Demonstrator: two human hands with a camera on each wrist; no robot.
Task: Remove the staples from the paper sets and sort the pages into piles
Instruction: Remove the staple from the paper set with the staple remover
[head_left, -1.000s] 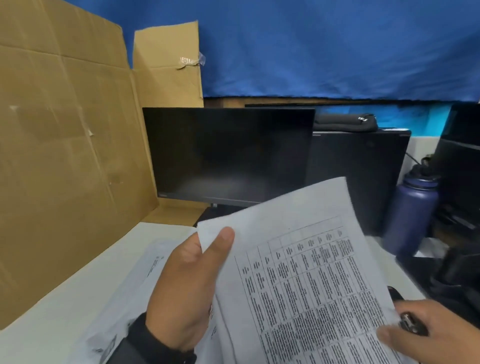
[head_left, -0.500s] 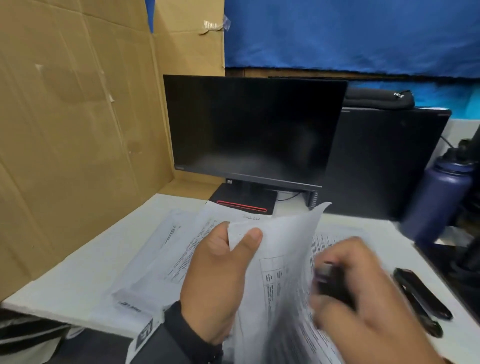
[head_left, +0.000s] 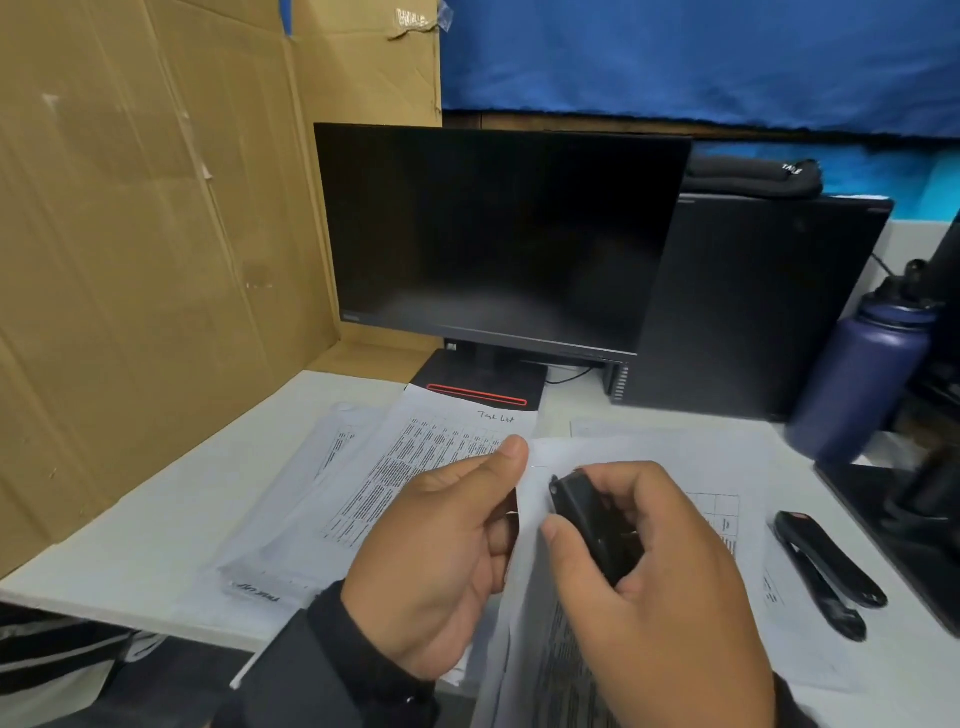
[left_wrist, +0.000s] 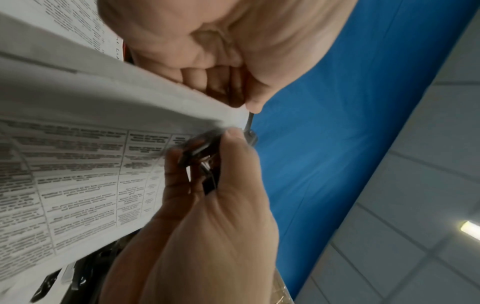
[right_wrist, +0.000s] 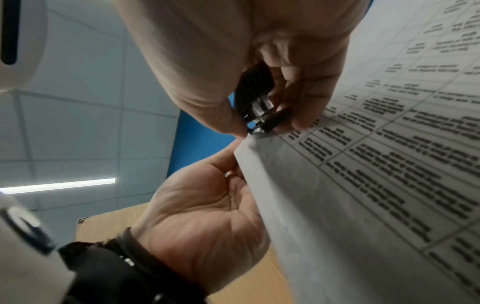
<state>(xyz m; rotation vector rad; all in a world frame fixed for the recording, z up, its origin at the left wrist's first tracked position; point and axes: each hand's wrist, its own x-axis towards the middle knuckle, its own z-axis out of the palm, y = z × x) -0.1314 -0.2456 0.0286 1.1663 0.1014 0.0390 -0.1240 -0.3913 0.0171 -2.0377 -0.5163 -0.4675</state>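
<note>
My left hand (head_left: 506, 493) pinches the top corner of a stapled paper set (head_left: 535, 597), thumb on the near face, over the white table (head_left: 156, 519). My right hand (head_left: 574, 506) grips a black staple remover (head_left: 589, 525) just right of that corner. In the right wrist view the staple remover (right_wrist: 259, 102) has its metal jaws at the corner of the paper set (right_wrist: 363, 185), with the left hand (right_wrist: 221, 195) holding below. The left wrist view shows the staple remover (left_wrist: 200, 156) against the printed paper set (left_wrist: 91, 133). The staple itself is hidden.
Loose printed pages (head_left: 441, 447) lie in piles left and right on the table. A black stapler (head_left: 826, 566) lies at the right. A dark monitor (head_left: 493, 234), a black computer case (head_left: 753, 301) and a purple bottle (head_left: 857, 379) stand behind. A cardboard wall (head_left: 156, 260) closes the left side.
The paper set has come down and turned edge-on. My right hand rose from the lower right edge and brought the staple remover up beside my left thumb.
</note>
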